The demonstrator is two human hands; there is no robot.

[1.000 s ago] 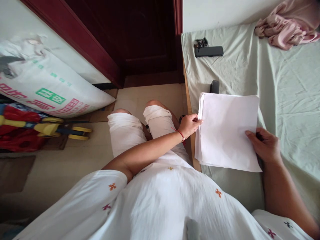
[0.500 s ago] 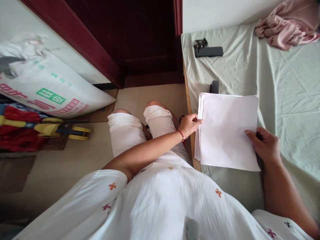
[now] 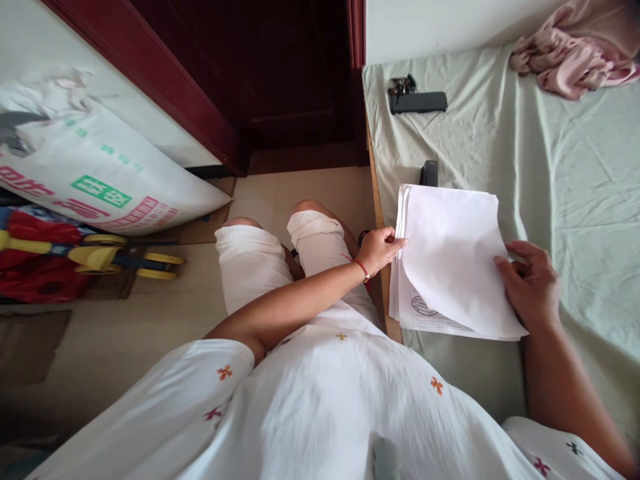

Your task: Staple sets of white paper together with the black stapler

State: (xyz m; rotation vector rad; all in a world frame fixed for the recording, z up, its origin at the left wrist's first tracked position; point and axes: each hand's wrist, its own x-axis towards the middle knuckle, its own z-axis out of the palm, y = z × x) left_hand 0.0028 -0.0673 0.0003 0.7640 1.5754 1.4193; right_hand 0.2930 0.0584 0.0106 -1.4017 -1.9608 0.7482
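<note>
We sit at the edge of a bed [image 3: 550, 153] covered with a pale green sheet, and a stack of white paper [image 3: 445, 247] lies on it just in front of us, close to the bed's wooden edge. Our left hand [image 3: 380, 250] reaches across our lap and pinches the left edge of the stack between thumb and fingers, holding it down. A thin red string runs around that wrist. Our right hand [image 3: 530, 287] grasps the right side of the top sheet [image 3: 460, 267], fingers curled over its edge, and the sheet bows upward away from the pile. Beneath its lifted lower corner the next page shows, with a round stamp [image 3: 424, 306] and lines of print too small to read.

Just beyond the far edge of the stack, touching or nearly touching it, a small dark object [image 3: 429, 173] lies on the sheet; we cannot tell what it is. Farther up, near the wall, lies a flat black case [image 3: 419, 102] with a bunch of keys [image 3: 401, 85] beside its left end. A crumpled pink cloth [image 3: 575, 57] sits in the far right corner of the bed, well apart from the paper.

On the floor to our left lie a large white printed sack [image 3: 100, 173] and, below it, a red and yellow toy [image 3: 75, 257]. A dark red door [image 3: 290, 80] stands ahead, just left of the bed.
</note>
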